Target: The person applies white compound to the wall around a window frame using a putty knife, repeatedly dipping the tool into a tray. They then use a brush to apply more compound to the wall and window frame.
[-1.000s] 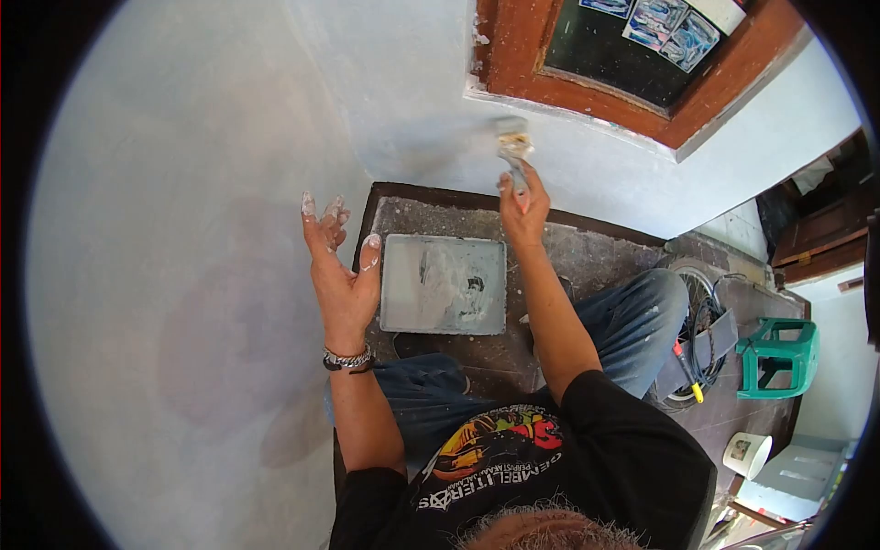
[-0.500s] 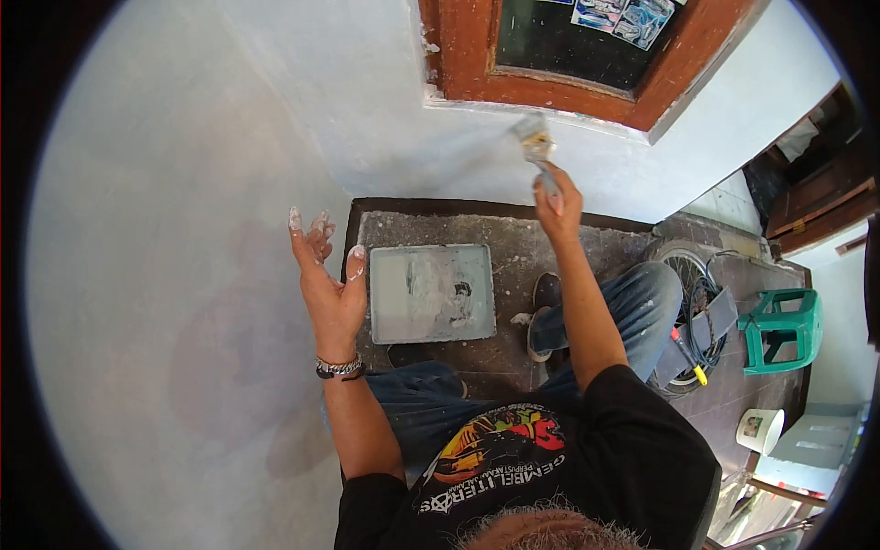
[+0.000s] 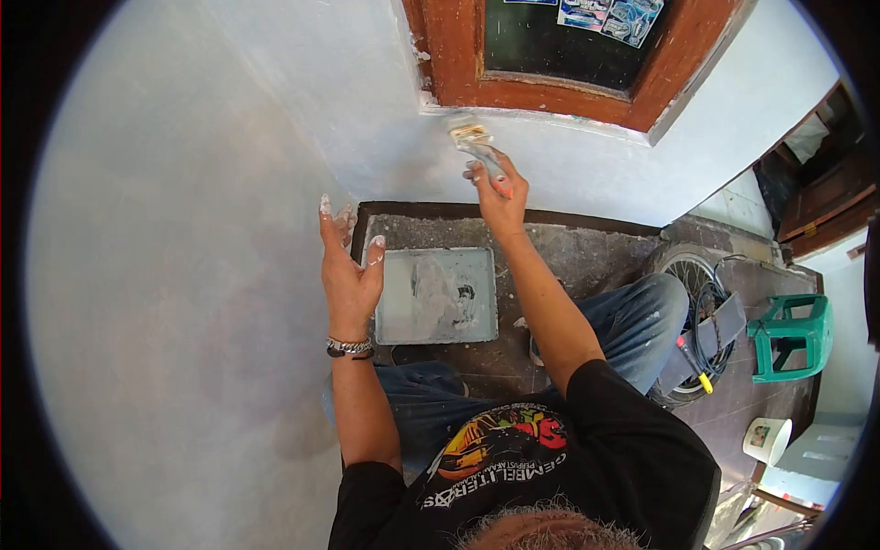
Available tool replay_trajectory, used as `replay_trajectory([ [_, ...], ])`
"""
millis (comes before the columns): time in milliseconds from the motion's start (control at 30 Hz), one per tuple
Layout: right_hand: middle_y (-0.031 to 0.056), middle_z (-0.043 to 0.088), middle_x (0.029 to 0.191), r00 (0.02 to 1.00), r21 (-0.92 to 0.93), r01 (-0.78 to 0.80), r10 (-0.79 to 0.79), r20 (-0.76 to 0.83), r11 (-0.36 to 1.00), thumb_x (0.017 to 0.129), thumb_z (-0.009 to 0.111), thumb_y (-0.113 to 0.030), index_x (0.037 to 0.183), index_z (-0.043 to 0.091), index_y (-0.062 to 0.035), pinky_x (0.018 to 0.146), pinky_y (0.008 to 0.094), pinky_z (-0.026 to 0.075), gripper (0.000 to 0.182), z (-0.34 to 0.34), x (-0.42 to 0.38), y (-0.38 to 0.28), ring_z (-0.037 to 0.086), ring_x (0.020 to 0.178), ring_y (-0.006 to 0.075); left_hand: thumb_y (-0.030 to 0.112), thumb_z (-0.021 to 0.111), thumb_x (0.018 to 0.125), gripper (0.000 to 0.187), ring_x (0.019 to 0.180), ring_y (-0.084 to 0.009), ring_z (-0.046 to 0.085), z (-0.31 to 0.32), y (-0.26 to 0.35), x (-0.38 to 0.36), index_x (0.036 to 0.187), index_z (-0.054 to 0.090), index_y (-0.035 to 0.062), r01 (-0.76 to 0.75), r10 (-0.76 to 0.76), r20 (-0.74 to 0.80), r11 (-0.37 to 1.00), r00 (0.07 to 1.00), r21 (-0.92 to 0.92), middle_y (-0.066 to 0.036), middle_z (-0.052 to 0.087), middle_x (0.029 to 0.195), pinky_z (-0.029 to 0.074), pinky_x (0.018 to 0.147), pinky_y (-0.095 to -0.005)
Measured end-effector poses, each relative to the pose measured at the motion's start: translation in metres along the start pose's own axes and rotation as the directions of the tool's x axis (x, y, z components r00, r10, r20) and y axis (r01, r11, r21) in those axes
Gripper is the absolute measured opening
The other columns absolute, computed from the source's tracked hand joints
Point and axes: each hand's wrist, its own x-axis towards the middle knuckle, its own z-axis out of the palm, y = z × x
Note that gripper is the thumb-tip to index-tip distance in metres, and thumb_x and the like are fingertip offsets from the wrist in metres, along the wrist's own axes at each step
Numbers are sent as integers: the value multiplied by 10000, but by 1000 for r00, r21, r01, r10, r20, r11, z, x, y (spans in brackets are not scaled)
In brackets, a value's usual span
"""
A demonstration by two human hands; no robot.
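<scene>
My right hand [image 3: 504,194] is wrapped round the handle of a paintbrush [image 3: 481,151]. The bristles are at the white wall [image 3: 390,137], just under the lower edge of the brown window frame [image 3: 541,96]; whether they touch is blurred. Raised beside the left wall, my left hand [image 3: 351,284] holds nothing, its fingers apart and the tips smeared with white. Below both hands a grey paint tray [image 3: 486,316] lies on the floor, with pale paint spread over its bottom.
Behind my right knee are a spoked wheel [image 3: 683,266] with dark cable and a tool with a yellow-and-red handle [image 3: 695,367]. Farther right stand a green stool [image 3: 793,337] and a white bucket [image 3: 768,442]. A dark baseboard [image 3: 550,218] runs along the wall.
My right hand has swept the paintbrush left along the wall beneath the window frame. My left hand has shifted slightly right, still with its fingers apart.
</scene>
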Motion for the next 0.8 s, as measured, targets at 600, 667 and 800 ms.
replay_trajectory([
  [600,96,698,894,975,53,-83,92,-203,995,983,624,-172,1170,624,52,652,257,556,292,-64,27,-25,705,751,161,68,649,902,825,1258,-382,562,-2,3,-5,1568,163,40,-10,8,31,999,999,51,-281,551,1364,437,1052,-468],
  [667,98,695,889,967,59,-76,87,-241,995,987,621,-174,1162,625,47,654,260,559,282,-81,28,-29,705,744,164,65,648,902,821,1258,-380,561,-4,3,-5,1566,166,35,-14,12,39,999,999,51,-282,549,1366,435,1053,-468],
  [800,105,697,891,940,-30,-11,0,-341,999,994,623,-184,1179,621,53,661,269,562,301,-122,20,-37,705,747,173,118,662,895,843,1281,-413,533,-6,2,-6,1561,158,9,-10,9,48,999,999,39,-303,535,1373,416,1083,-453],
])
